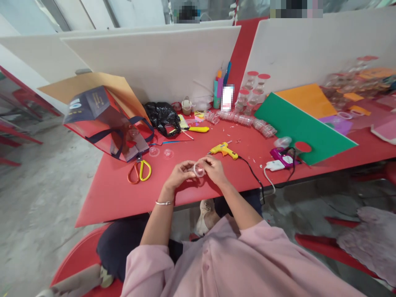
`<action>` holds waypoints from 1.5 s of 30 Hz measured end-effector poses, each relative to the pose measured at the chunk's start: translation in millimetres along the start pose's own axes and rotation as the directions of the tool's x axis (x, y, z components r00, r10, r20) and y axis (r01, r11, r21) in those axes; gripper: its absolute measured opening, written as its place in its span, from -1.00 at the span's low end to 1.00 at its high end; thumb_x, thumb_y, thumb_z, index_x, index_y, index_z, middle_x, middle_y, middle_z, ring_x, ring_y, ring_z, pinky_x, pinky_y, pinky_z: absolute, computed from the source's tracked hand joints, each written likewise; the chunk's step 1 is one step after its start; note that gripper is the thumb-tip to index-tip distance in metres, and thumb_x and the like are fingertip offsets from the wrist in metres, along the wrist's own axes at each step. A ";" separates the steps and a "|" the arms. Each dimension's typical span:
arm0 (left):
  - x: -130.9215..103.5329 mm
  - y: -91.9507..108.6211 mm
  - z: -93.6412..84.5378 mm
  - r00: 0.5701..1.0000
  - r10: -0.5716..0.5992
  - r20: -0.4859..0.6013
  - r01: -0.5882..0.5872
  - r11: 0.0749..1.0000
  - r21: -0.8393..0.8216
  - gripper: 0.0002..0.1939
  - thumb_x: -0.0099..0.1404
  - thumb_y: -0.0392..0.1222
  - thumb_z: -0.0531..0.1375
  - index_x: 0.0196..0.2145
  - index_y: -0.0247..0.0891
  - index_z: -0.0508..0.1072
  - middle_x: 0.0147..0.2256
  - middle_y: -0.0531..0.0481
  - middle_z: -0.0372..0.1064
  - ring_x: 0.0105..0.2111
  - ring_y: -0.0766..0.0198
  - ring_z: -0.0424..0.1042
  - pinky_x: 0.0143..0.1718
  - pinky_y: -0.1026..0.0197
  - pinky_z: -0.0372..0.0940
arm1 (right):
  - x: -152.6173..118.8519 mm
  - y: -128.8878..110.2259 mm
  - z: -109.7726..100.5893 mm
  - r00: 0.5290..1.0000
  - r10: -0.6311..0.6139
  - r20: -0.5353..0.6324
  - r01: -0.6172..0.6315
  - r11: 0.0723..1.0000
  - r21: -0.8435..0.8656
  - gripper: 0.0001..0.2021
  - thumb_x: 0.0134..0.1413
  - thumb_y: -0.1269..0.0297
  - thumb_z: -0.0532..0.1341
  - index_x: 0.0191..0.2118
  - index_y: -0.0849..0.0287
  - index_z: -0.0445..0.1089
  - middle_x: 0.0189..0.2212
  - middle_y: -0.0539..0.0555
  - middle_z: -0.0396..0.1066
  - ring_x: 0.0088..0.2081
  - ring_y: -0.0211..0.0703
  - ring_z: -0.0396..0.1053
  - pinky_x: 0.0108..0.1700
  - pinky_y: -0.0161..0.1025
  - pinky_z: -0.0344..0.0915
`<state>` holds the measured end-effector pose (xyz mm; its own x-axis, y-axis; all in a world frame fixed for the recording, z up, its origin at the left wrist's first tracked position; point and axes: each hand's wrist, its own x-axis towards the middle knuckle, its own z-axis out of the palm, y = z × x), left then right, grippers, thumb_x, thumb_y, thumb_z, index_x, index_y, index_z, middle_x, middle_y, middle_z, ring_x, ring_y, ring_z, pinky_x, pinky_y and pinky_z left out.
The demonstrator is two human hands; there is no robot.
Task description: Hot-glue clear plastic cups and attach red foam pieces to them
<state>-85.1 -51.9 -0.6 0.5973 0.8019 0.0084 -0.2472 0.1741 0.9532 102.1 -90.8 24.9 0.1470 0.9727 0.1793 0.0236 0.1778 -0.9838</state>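
Between my two hands, just above the table's front part, is a small clear plastic ring-shaped piece (199, 169). My left hand (181, 174) pinches its left edge, and my right hand (213, 168) grips it from the right with bent fingers. Right behind my hands lies a yellow glue gun (224, 151), its nozzle pointing left and its black cord trailing to the right. Two clear plastic pieces, a round one (154, 152) and another (168, 154), rest on the table to the left. Scissors (140, 170) with one orange and one yellow handle lie left of my left hand.
A paper gift bag (105, 119) lies at the left, beside a black plastic bag (162, 117). A yellow cutter (198, 129) is behind my hands. Stacked clear plastic pieces (241, 118) line the back. On the right are a green board (297, 128) and a purple power strip (283, 159).
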 end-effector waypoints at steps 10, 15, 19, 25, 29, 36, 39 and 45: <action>0.2 1.5 -3.5 0.990 0.110 -0.087 -0.112 0.994 -0.018 -0.39 0.03 -0.05 0.51 0.03 -0.25 0.55 -0.06 -0.21 0.54 -0.25 0.10 0.55 -0.35 0.12 0.49 | 1.8 0.2 -52.0 0.973 -0.056 -0.225 -0.033 0.928 -0.371 -0.53 0.32 -0.13 0.12 -0.49 0.09 0.40 -0.51 0.08 0.44 -0.38 -0.07 0.43 -0.21 -0.14 0.36; 2.0 1.1 -1.6 0.987 0.093 -0.130 -0.099 0.994 -0.046 -0.38 0.06 -0.04 0.50 0.07 -0.16 0.53 -0.01 -0.17 0.51 -0.20 0.10 0.56 -0.34 0.10 0.50 | 22.4 3.1 -111.0 0.989 -0.134 -0.068 0.000 0.451 -0.892 -0.60 0.18 0.39 0.19 0.14 0.18 0.42 0.07 0.32 0.44 0.12 0.23 0.33 0.15 0.07 0.21; 8.4 4.6 4.1 0.986 0.090 -0.141 -0.102 0.991 -0.086 -0.37 0.12 0.04 0.46 0.12 -0.12 0.50 0.03 -0.18 0.49 -0.25 0.14 0.57 -0.39 0.14 0.48 | 39.8 9.8 -125.0 0.999 0.029 -0.041 -0.048 0.299 -0.953 -0.51 0.09 0.49 0.20 0.18 0.21 0.40 0.01 0.37 0.48 0.07 0.24 0.37 0.10 0.08 0.21; 29.1 12.4 13.1 0.976 0.114 -0.187 -0.133 0.987 -0.093 -0.33 0.07 0.09 0.48 0.11 -0.15 0.48 0.01 -0.16 0.49 -0.33 0.22 0.53 -0.45 0.20 0.44 | 56.7 11.5 -126.2 0.997 0.071 -0.011 -0.028 0.241 -0.970 -0.68 0.13 0.39 0.21 0.01 0.19 0.50 -0.13 0.32 0.53 -0.09 0.14 0.47 -0.04 -0.04 0.29; 45.9 10.3 10.5 0.968 0.132 -0.215 -0.171 0.970 -0.172 -0.36 0.03 0.10 0.49 0.03 -0.15 0.49 -0.09 -0.09 0.51 -0.44 0.33 0.47 -0.48 0.25 0.42 | 47.2 9.4 -137.8 0.995 0.066 -0.071 -0.090 0.363 -0.927 -0.66 0.11 0.32 0.23 0.03 0.16 0.48 -0.07 0.29 0.49 -0.12 0.09 0.49 -0.11 -0.12 0.34; 56.9 2.9 5.6 0.954 0.159 -0.253 -0.231 0.929 -0.288 -0.43 -0.01 -0.05 0.54 -0.05 -0.17 0.51 -0.09 -0.07 0.54 -0.36 0.29 0.52 -0.43 0.27 0.44 | 1.8 -16.0 -141.0 0.964 0.180 -0.197 -0.241 0.906 -0.349 -0.72 0.09 0.19 0.28 -0.07 0.12 0.38 -0.22 0.13 0.54 -0.27 0.02 0.53 -0.18 -0.07 0.45; 54.7 3.6 8.5 0.956 0.152 -0.251 -0.227 0.926 -0.301 -0.47 0.02 -0.12 0.53 -0.05 -0.17 0.54 -0.10 -0.08 0.56 -0.33 0.26 0.54 -0.40 0.26 0.43 | -5.1 -26.6 -124.6 0.972 0.207 -0.110 -0.213 0.976 -0.040 -0.76 0.06 0.20 0.31 -0.16 0.11 0.35 -0.32 0.04 0.52 -0.43 -0.15 0.47 -0.31 -0.18 0.43; 52.7 4.0 12.5 0.947 0.146 -0.285 -0.228 0.933 -0.279 -0.51 0.01 -0.19 0.54 -0.07 -0.14 0.59 -0.12 -0.06 0.60 -0.24 0.20 0.57 -0.35 0.24 0.42 | -0.2 -33.8 -90.1 0.984 0.011 -0.177 -0.018 0.999 -0.042 -0.76 0.22 0.05 0.24 -0.17 0.10 0.37 -0.42 -0.03 0.38 -0.45 -0.22 0.32 -0.36 -0.24 0.32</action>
<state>-45.0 -16.1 7.4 0.3118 0.9482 0.0612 -0.5793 0.1386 0.8032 190.3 -110.4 57.8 0.3195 0.9330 0.1655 0.0628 0.1534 -0.9862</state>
